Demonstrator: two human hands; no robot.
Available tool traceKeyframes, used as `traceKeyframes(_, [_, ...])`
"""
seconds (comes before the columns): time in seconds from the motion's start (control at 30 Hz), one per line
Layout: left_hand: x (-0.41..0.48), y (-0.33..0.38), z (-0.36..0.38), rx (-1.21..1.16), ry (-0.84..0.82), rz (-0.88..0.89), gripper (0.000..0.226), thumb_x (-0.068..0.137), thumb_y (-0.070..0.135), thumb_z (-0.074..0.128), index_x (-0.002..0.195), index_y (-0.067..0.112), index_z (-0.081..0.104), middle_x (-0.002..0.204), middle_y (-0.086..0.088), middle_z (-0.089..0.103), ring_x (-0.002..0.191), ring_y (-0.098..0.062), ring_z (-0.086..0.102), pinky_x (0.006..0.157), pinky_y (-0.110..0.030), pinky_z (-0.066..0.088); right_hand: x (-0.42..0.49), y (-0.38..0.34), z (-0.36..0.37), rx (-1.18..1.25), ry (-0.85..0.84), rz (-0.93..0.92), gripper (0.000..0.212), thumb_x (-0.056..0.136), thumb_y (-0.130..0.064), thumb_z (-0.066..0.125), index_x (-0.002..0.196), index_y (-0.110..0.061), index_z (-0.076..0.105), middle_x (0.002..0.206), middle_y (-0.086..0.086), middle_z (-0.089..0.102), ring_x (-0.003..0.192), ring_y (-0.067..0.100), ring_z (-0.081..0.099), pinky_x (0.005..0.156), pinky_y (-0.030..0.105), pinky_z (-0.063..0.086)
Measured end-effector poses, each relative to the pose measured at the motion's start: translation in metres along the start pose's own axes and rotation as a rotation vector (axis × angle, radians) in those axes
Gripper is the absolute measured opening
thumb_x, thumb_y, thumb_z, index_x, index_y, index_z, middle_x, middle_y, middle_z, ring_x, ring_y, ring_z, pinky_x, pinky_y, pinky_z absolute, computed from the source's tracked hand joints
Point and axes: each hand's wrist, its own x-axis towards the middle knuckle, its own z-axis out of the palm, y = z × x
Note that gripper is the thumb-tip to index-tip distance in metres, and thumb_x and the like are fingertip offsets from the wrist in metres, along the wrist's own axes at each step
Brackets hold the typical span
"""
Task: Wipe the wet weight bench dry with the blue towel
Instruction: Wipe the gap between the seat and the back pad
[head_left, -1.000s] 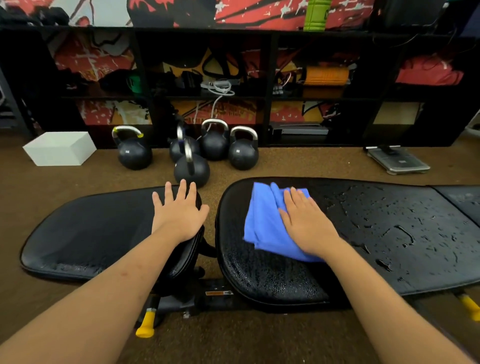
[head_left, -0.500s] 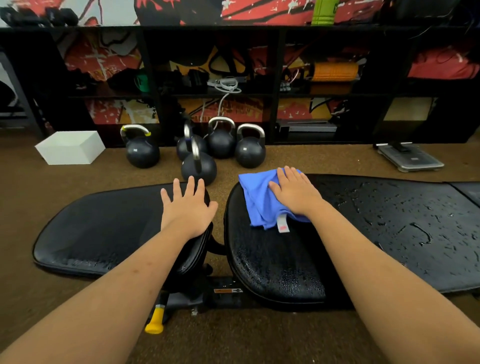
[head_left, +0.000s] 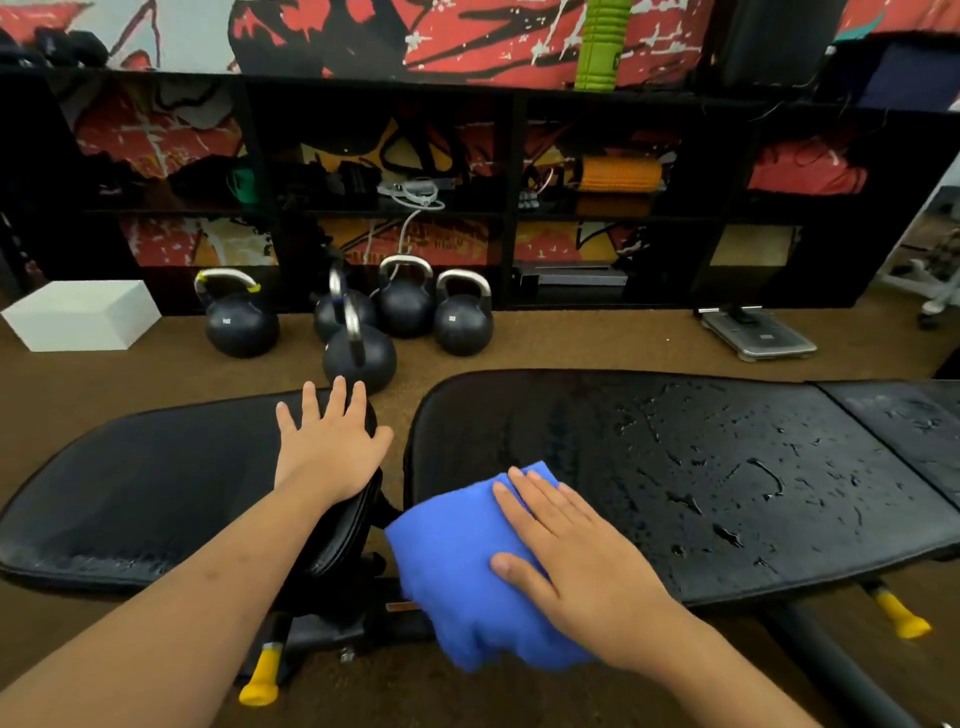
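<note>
While the right hand (head_left: 576, 561) lay flat on the blue towel (head_left: 452, 566), fingers straight and slightly apart, pressing rather than gripping, the cloth sat at the near left corner of the long pad of the weight bench (head_left: 675, 415). The towel's lower part hung past the pad's front edge. The left hand (head_left: 327, 452) was likewise flat, fingers spread, resting on the right end of the seat pad (head_left: 145, 488) as a brace.

Principal risk: because nothing pinched the towel, a further pull toward the body would likely have dragged it off the edge and onto the floor (head_left: 156, 691). There it could have picked up grit.

Second risk: the cloth was bunched, so only a narrow face met the vinyl. It might have pushed water along the pad instead of taking it up.

Third risk: the droplets (head_left: 763, 478) stood thick over the middle and right of the pad, well apart from the towel. Strokes confined to the left end would have left that area wet.

Lesser risk: the seat pad showed a damp sheen along its near edge, so the bracing palm might have slipped under load.
</note>
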Motion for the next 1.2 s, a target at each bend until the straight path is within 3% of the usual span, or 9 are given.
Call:
traceKeyframes(0.13, [-0.001, 0.001, 0.0, 0.006, 0.001, -0.01, 0.072, 0.098, 0.06, 0.019, 0.159, 0.026, -0.001, 0.167, 0.0, -0.006, 0.152, -0.033, -0.011, 0.12, -0.059, 0.0, 0.026, 0.024, -0.005, 0.035, 0.001, 0.146, 0.086, 0.079, -0.09, 0.01, 0.153, -0.047, -0.003, 0.163, 0.002, -0.017, 0.148, 0.017, -0.024, 0.122, 0.041, -0.007])
traceKeyframes(0.27, [0.0, 0.001, -0.001, 0.0, -0.003, -0.008, 0.073, 0.097, 0.061, 0.018, 0.159, 0.026, 0.0, 0.167, 0.001, -0.005, 0.152, -0.034, -0.011, 0.12, -0.059, 0.0, 0.042, 0.027, -0.006, 0.102, 0.114, 0.511, 0.123, 0.062, -0.098, 0.014, 0.15, -0.014, 0.027, 0.16, 0.02, 0.011, 0.15, 0.034, -0.002, 0.121, 0.044, 0.003])
traceKeyframes(0.37, [-0.001, 0.001, -0.001, -0.005, -0.008, -0.008, 0.073, 0.097, 0.061, 0.018, 0.159, 0.026, 0.0, 0.167, 0.001, -0.006, 0.152, -0.034, -0.011, 0.12, -0.059, -0.001, 0.037, 0.012, 0.001, 0.176, 0.261, 0.518, 0.075, 0.074, -0.084, 0.04, 0.113, -0.021, 0.052, 0.121, 0.006, 0.046, 0.121, 0.027, 0.043, 0.101, 0.038, 0.037])
traceKeyframes(0.43, [-0.002, 0.001, -0.002, -0.004, -0.013, -0.009, 0.073, 0.097, 0.061, 0.018, 0.159, 0.026, 0.0, 0.167, 0.001, -0.006, 0.152, -0.034, -0.011, 0.12, -0.059, -0.001, 0.041, 0.01, -0.008, 0.215, 0.253, 0.509, 0.035, 0.083, -0.06, 0.061, 0.093, -0.028, 0.049, 0.099, -0.005, 0.046, 0.093, 0.016, 0.042, 0.085, 0.036, 0.039])
traceKeyframes(0.57, [-0.003, 0.003, -0.003, -0.006, -0.023, -0.011, 0.073, 0.098, 0.06, 0.018, 0.159, 0.026, -0.001, 0.167, 0.0, -0.006, 0.152, -0.034, -0.012, 0.12, -0.059, -0.001, 0.068, 0.024, -0.064, 0.601, 0.396, 0.42, 0.03, 0.084, -0.005, 0.067, 0.07, -0.021, 0.045, 0.07, 0.002, 0.055, 0.059, 0.011, 0.042, 0.054, 0.018, 0.04])
traceKeyframes(0.77, [-0.003, 0.003, -0.003, -0.007, -0.034, -0.012, 0.072, 0.099, 0.06, 0.017, 0.159, 0.026, -0.002, 0.167, 0.001, -0.006, 0.152, -0.034, -0.012, 0.12, -0.059, -0.001, 0.078, 0.005, -0.159, 0.401, 0.515, 0.035, 0.025, 0.082, -0.009, 0.067, 0.076, -0.022, 0.047, 0.074, -0.006, 0.055, 0.067, 0.004, 0.049, 0.06, 0.016, 0.038])
traceKeyframes(0.93, [-0.002, 0.003, -0.004, -0.01, -0.036, -0.011, 0.073, 0.098, 0.061, 0.018, 0.159, 0.026, 0.0, 0.167, 0.0, -0.005, 0.152, -0.034, -0.011, 0.12, -0.06, -0.001, 0.036, -0.022, -0.154, 0.566, -0.274, 0.03, 0.018, 0.087, -0.042, 0.068, 0.094, -0.027, 0.062, 0.092, -0.004, 0.069, 0.073, 0.004, 0.066, 0.066, 0.028, 0.055])
traceKeyframes(1.07, [-0.003, 0.002, -0.003, -0.017, -0.026, -0.011, 0.073, 0.097, 0.061, 0.019, 0.159, 0.026, 0.0, 0.167, 0.0, -0.005, 0.152, -0.034, -0.01, 0.12, -0.059, -0.001, 0.036, -0.007, -0.093, 0.467, 0.017, 0.261, 0.036, 0.097, -0.052, 0.047, 0.101, -0.022, 0.068, 0.098, 0.001, 0.07, 0.097, 0.018, 0.066, 0.081, 0.027, 0.052])
traceKeyframes(1.2, [-0.002, 0.003, -0.004, -0.023, -0.018, -0.01, 0.073, 0.098, 0.061, 0.02, 0.159, 0.027, 0.001, 0.167, 0.0, -0.004, 0.152, -0.034, -0.009, 0.12, -0.059, -0.001, 0.051, -0.021, -0.012, 0.075, -0.084, 0.422, 0.089, 0.09, -0.073, 0.006, 0.157, -0.015, 0.013, 0.163, 0.016, -0.006, 0.15, 0.03, 0.003, 0.12, 0.04, 0.01])
